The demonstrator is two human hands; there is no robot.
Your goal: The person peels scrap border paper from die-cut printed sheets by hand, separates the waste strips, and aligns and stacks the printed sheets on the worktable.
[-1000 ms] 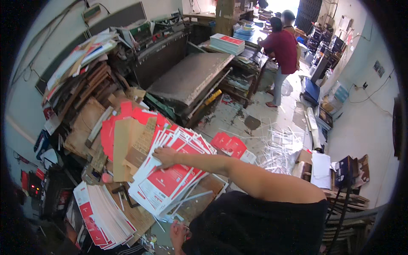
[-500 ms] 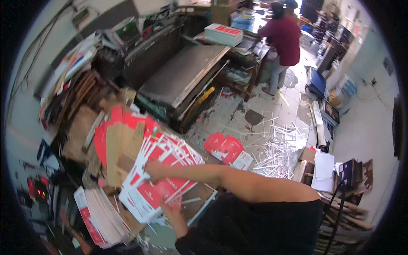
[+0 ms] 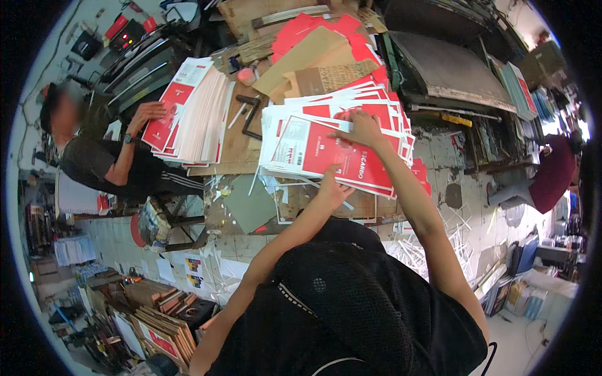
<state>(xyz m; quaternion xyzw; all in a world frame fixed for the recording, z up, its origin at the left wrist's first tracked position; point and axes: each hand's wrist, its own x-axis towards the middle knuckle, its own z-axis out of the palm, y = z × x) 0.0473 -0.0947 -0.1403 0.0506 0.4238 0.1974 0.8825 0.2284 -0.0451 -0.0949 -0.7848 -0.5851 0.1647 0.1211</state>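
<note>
A fanned pile of red-and-white printed sheets (image 3: 320,147) lies on the table in front of me. My right hand (image 3: 362,130) rests on top of the pile, fingers spread over the upper sheets. At the near edge is my left hand (image 3: 334,190), its thumb and fingers apart and touching the border of the top sheet. Neither hand visibly lifts a sheet. Left of the pile stands a thick stack of similar sheets (image 3: 197,116), with a co-worker's hand (image 3: 148,114) on it.
Brown cardboard (image 3: 307,59) and red card pieces (image 3: 298,31) lie beyond the pile. A black angled tool (image 3: 251,116) sits between the two stacks. White paper offcuts (image 3: 461,247) litter the floor at right. Another person (image 3: 549,175) stands at far right.
My view has swung round, so the pile now appears more central and the co-worker at left is in sight. My right hand has opened out over the sheets; the left stays at the near edge.
</note>
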